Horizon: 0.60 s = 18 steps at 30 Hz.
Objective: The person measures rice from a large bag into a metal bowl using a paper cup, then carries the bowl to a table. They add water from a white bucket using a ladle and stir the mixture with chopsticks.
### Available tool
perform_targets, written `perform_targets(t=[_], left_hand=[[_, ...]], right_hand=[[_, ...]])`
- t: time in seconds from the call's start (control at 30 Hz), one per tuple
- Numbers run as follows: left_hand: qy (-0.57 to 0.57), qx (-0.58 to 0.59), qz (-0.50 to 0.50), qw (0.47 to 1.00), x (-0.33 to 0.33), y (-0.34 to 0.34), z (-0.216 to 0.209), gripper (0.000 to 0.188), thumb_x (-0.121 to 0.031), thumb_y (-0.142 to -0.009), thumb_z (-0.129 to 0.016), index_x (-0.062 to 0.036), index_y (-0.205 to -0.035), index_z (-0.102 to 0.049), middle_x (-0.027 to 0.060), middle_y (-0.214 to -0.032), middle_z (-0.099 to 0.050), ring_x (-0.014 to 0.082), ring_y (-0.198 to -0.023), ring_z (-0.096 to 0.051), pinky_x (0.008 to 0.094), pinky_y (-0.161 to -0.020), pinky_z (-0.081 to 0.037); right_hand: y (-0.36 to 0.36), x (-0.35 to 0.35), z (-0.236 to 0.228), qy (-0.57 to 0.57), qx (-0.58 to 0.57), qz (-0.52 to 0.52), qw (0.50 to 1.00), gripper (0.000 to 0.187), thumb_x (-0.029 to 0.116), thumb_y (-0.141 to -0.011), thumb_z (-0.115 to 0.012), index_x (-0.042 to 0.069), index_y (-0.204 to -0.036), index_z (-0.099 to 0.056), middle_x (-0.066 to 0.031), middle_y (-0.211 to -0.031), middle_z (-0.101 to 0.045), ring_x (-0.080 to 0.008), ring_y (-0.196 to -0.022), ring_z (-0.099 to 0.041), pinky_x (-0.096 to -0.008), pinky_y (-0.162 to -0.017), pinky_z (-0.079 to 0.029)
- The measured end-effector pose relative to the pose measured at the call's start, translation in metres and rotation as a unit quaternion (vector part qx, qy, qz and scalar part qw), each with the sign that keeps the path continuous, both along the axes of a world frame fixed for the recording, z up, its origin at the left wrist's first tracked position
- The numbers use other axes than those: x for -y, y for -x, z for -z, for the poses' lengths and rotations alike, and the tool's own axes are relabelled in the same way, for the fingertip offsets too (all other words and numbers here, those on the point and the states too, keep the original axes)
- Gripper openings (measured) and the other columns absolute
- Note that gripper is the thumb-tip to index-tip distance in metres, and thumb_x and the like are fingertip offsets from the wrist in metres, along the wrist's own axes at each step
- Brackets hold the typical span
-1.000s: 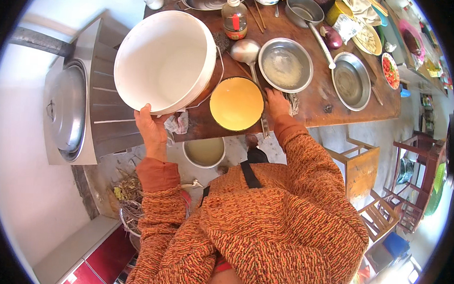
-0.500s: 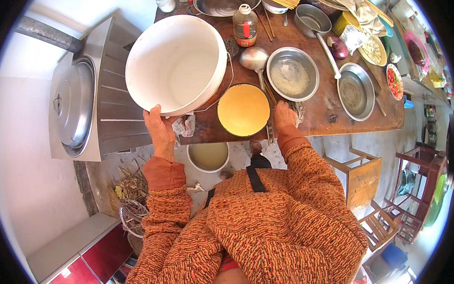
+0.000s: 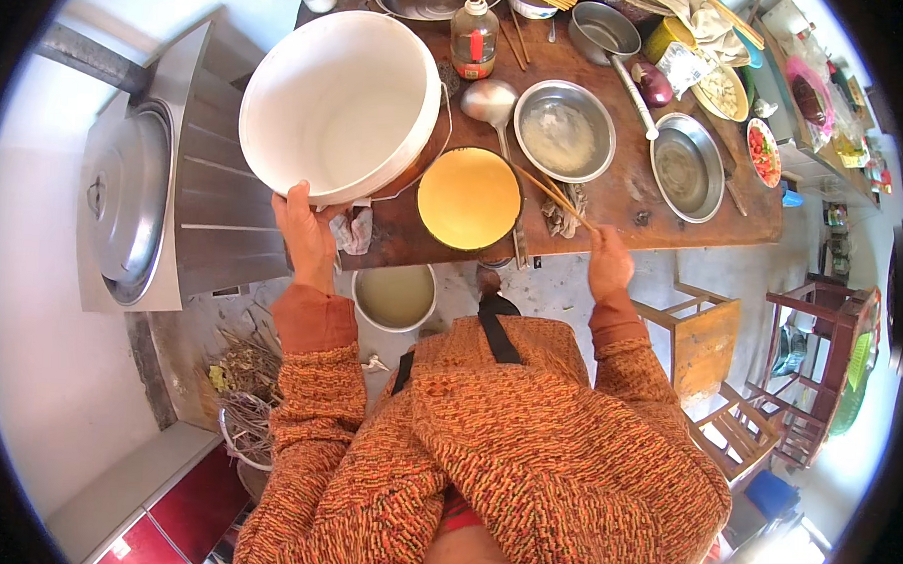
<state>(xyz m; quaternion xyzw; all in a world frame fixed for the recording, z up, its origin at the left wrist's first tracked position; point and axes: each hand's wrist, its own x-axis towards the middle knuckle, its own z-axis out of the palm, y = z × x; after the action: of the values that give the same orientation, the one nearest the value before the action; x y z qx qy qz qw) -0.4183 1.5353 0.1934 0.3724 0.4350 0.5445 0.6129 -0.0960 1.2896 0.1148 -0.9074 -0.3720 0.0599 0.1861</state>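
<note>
My left hand [image 3: 307, 239] grips the near rim of a large white plastic bucket [image 3: 343, 99], which is tilted so its inside shows. In my right hand [image 3: 609, 263], closed near the table's front edge, are wooden chopsticks [image 3: 554, 193] pointing left and away. Their far tips reach the gap between a yellow bowl [image 3: 469, 198] with a dark rim and a metal bowl [image 3: 564, 130] holding whitish, cloudy contents. A large metal ladle [image 3: 490, 102] lies beside both bowls, its handle running toward the table edge. Crumpled cloth [image 3: 565, 214] lies under the chopsticks.
A brown bottle [image 3: 474, 44], a long-handled pot [image 3: 604, 34], a red onion [image 3: 653, 83] and a metal basin [image 3: 687, 169] stand on the wooden table [image 3: 653, 214]. On the floor sits a basin of cloudy liquid [image 3: 395, 298]. Left is a stove with a lidded pot [image 3: 126, 201].
My right hand has moved right and back from beside the yellow bowl, now holding chopsticks. My left hand stays on the bucket. The whole view has shifted slightly.
</note>
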Motion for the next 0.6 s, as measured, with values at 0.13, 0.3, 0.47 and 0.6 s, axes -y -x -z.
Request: perform_targets(t=[0.13, 0.3, 0.47, 0.6], left_hand=[[0.017, 0.004, -0.009, 1.0, -0.002, 0.004, 0.005, 0.055, -0.025, -0.078, -0.054, 0.0018, -0.12, -0.031, 0.0172, -0.113, -0.043, 0.0268, -0.096, -0.053, 0.0378, -0.063, -0.056], [0.006, 0.014, -0.023, 1.0, -0.002, 0.0, 0.006, 0.053, -0.022, -0.079, -0.053, 0.0016, -0.121, -0.031, 0.0165, -0.112, -0.044, 0.0261, -0.092, -0.055, 0.0338, -0.056, -0.057], [0.004, 0.024, 0.0, 1.0, -0.005, 0.004, 0.011, 0.053, -0.021, -0.08, -0.053, 0.0007, -0.123, -0.03, 0.0165, -0.115, -0.044, 0.0268, -0.095, -0.055, 0.0355, -0.058, -0.059], [-0.017, 0.022, -0.027, 0.999, -0.004, 0.002, 0.009, 0.053, -0.022, -0.078, -0.055, 0.0041, -0.118, -0.033, 0.0186, -0.109, -0.047, 0.0302, -0.088, -0.059, 0.0408, -0.059, -0.059]], right_hand=[[-0.019, 0.028, -0.031, -0.132, -0.042, 0.001, 0.99, 0.015, 0.02, -0.084, -0.059, 0.006, -0.088, -0.062, -0.0123, -0.076, -0.063, -0.025, -0.068, -0.061, -0.0341, -0.061, -0.047], [-0.023, 0.022, -0.066, -0.147, -0.104, 0.024, 0.983, 0.015, 0.017, -0.081, -0.062, 0.002, -0.084, -0.062, -0.012, -0.071, -0.064, -0.0206, -0.063, -0.062, -0.0306, -0.06, -0.048], [-0.023, -0.018, -0.09, -0.121, -0.052, -0.04, 0.991, 0.016, 0.018, -0.075, -0.062, 0.003, -0.08, -0.064, -0.0134, -0.073, -0.064, -0.0242, -0.066, -0.063, -0.0331, -0.061, -0.048], [-0.023, -0.054, -0.099, -0.105, -0.02, -0.082, 0.991, 0.018, 0.021, -0.072, -0.062, 0.004, -0.076, -0.063, -0.0141, -0.072, -0.064, -0.0287, -0.066, -0.062, -0.0363, -0.061, -0.048]])
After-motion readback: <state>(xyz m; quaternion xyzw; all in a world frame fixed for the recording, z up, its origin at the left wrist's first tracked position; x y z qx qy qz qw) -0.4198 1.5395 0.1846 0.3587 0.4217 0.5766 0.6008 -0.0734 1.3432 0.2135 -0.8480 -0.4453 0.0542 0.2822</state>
